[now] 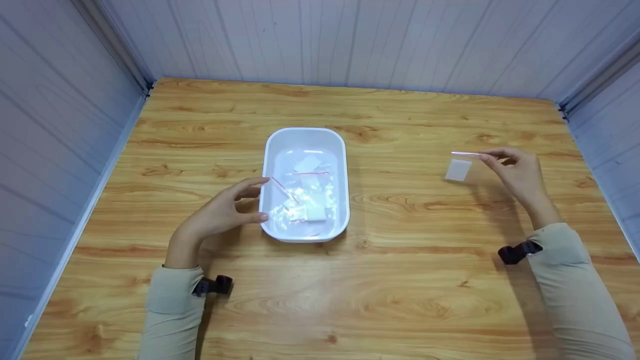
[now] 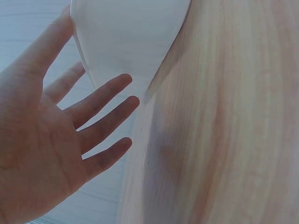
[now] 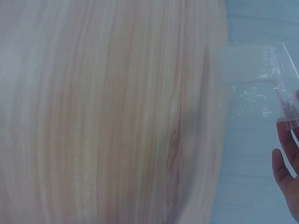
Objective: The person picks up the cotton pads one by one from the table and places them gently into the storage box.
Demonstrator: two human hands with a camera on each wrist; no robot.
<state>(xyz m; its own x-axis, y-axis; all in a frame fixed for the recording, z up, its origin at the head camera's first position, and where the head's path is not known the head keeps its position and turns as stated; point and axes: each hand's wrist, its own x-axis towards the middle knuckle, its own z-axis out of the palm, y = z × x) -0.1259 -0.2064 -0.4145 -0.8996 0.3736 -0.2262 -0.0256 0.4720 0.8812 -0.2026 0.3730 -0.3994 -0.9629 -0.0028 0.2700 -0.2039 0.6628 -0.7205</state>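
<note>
My right hand (image 1: pixel 522 175) pinches the top edge of a small clear zip bag (image 1: pixel 458 170) between thumb and fingertips, at the right of the table. A white rectangular piece shows inside the bag, which hangs down from the fingers; the right wrist view shows the clear plastic of the zip bag (image 3: pixel 252 100) too. My left hand (image 1: pixel 212 215) touches the left rim of a white plastic tub (image 1: pixel 346 185) with thumb and forefinger. In the left wrist view its other fingers stretch out beside the wall of the tub (image 2: pixel 126 42).
Inside the tub lie several clear bags with red zip lines (image 1: pixel 311 173) and white pieces (image 1: pixel 315 214). The wooden table (image 1: pixel 400 295) meets a pale panel wall (image 1: pixel 380 45) at the back, with more panels at both sides.
</note>
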